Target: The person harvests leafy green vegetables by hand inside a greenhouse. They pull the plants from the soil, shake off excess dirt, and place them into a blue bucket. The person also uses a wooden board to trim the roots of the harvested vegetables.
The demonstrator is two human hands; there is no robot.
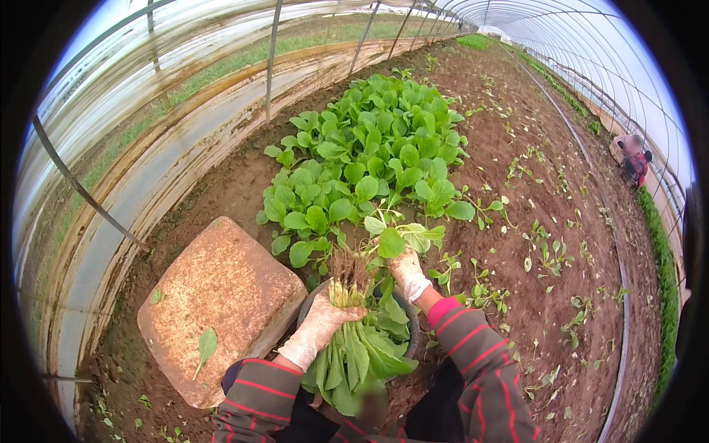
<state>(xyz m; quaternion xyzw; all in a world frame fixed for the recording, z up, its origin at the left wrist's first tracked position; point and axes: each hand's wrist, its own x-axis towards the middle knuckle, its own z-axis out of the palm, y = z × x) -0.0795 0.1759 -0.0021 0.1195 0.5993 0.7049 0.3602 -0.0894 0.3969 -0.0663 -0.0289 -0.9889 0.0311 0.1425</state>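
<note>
My left hand [323,323], in a soiled pale glove, is closed round a bunch of leafy greens [353,362]. The bunch hangs leaves down, with its pale stems and muddy roots [347,267] pointing away from me. Close to the roots, my right hand [408,273], gloved as well, is closed on a small leafy green plant [394,240] with drooping leaves. Its fingertips are partly hidden by those leaves. Below both hands is a round dark tub [413,332] with more greens in it, mostly covered by the bunch.
A dirt-stained block [221,295] stands at my left, a loose leaf [207,345] on top. Ahead grows a dense patch of greens [384,140]. Scattered plants and a hose [619,280] lie on the soil at right. Another person [635,162] crouches far right, by the tunnel wall.
</note>
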